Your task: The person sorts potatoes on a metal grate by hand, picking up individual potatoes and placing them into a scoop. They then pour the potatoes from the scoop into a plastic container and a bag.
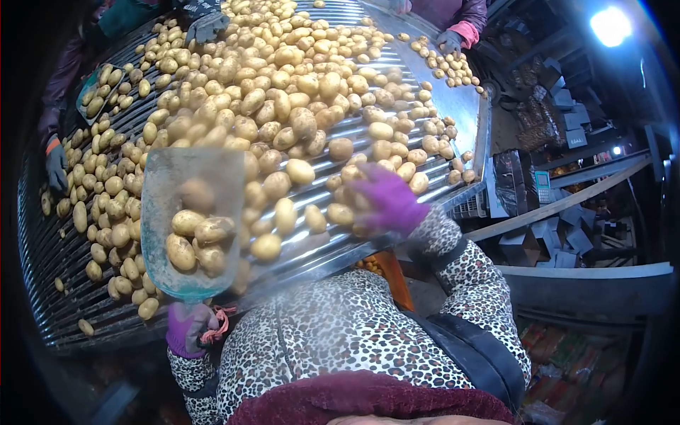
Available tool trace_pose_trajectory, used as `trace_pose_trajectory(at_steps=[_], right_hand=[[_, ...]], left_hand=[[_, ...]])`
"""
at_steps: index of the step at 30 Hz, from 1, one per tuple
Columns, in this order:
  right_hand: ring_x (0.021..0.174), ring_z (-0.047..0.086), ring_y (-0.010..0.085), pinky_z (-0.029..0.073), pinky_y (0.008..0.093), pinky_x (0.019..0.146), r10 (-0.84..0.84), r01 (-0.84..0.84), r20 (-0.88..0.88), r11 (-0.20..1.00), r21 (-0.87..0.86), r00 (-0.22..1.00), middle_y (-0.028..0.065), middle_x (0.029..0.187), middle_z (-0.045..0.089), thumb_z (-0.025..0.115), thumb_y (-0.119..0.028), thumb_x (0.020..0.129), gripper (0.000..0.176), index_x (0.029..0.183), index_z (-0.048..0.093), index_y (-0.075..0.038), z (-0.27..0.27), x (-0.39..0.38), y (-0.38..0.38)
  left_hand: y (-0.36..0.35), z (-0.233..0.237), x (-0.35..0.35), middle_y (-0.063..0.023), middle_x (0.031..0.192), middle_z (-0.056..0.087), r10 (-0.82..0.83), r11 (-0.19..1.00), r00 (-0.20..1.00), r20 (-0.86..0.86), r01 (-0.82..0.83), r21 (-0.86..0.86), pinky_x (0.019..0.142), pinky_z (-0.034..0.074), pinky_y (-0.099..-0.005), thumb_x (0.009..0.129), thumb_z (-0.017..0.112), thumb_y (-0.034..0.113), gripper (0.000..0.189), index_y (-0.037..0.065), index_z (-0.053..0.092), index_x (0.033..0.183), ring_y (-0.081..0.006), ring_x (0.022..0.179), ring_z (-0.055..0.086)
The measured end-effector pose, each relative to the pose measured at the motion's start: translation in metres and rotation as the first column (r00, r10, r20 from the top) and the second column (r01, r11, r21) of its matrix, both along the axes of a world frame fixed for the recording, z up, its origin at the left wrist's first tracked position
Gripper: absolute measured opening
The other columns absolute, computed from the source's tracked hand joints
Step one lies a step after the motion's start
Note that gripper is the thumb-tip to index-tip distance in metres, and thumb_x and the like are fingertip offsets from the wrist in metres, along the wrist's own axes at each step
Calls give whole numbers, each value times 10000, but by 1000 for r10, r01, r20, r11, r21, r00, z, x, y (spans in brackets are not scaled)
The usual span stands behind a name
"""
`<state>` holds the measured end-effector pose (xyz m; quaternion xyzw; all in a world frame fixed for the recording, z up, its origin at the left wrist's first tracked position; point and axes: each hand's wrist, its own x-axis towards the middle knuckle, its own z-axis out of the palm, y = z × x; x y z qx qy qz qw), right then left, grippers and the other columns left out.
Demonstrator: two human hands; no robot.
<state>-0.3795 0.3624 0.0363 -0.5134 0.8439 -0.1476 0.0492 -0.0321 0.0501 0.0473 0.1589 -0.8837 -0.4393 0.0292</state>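
My left hand [188, 330], in a purple and grey glove, is closed round the handle of a scoop [157, 244] at the lower left. The scoop is see-through and greenish, its open end pointing away from me. Several potatoes [207, 243] lie in it, one of them blurred. My right hand [389, 198], in a purple glove, is over the potatoes near the table's front edge. Motion smears its fingers, so I cannot make out whether it grips anything. Between my hands, loose potatoes [285, 216] rest on the slatted metal table [304, 249].
A large heap of potatoes [283, 92] covers the table's middle. Co-workers' gloved hands are at the far right [450, 42], far left [57, 166] and back [207, 28]. Another scoop [91, 92] lies at the left. Boxes [524, 244] stand beyond a rail [567, 195] on the right.
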Motion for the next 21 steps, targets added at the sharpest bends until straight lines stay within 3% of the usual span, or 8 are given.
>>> trace_pose_trajectory(at_steps=[1,4,8,10,14,16,18,21], right_hand=[[1258,386,393,294,519,1056,44,-38,-27,985,171,999,173,1384,404,725,-452,710,739,1344,463,-178,4,10,0],[1269,349,400,261,529,1064,-90,101,-130,992,80,987,164,1385,386,738,-464,692,776,1357,445,-189,-10,11,3],[1249,388,376,329,506,1017,-253,286,-184,940,188,950,155,1318,441,792,-446,635,795,1310,471,-175,8,-27,9],[1244,398,374,339,501,1009,-249,280,-162,938,204,955,155,1306,450,793,-447,634,786,1299,476,-172,6,-44,23],[1217,438,384,362,499,1003,-363,422,-275,884,200,890,177,1358,431,751,-455,683,771,1338,451,-181,-6,-59,32],[1220,443,391,364,499,1010,-309,353,-326,932,84,894,193,1371,430,722,-460,710,757,1352,445,-168,-2,-55,9],[1231,441,381,394,487,989,-144,125,-227,988,-96,963,205,1330,470,737,-419,711,707,1324,479,-179,10,-40,-28],[1239,430,395,401,506,972,129,-147,-215,987,-68,968,195,1362,439,771,-372,691,719,1319,481,-178,36,5,-99]], left_hand=[[-2,-6,2,-40,690,540,87,990,996,-22,-84,118,546,424,-288,899,499,110,218,60,543,692,-158,612,546],[-8,-16,6,-57,681,540,98,869,995,3,-88,488,497,423,-285,912,511,147,239,60,540,692,-174,559,547],[9,-10,9,-82,639,544,323,882,945,-40,-286,374,493,449,-289,868,568,162,239,55,533,657,-190,538,559],[13,-8,10,-98,584,525,528,610,848,42,-413,676,493,469,-294,786,610,122,194,52,526,627,-197,489,554],[11,15,20,-105,566,521,563,590,824,56,-449,671,503,480,-296,780,602,102,218,34,501,600,-185,470,547],[10,16,28,-114,576,524,366,922,903,-227,-318,220,478,466,-296,815,572,103,260,7,486,589,-191,453,536],[7,18,44,-115,577,531,471,873,859,-200,-422,243,466,454,-293,839,546,108,298,0,475,570,-188,458,532],[-1,17,61,-93,575,523,693,504,720,-15,-471,724,464,438,-280,858,519,138,300,20,490,584,-169,450,519]])
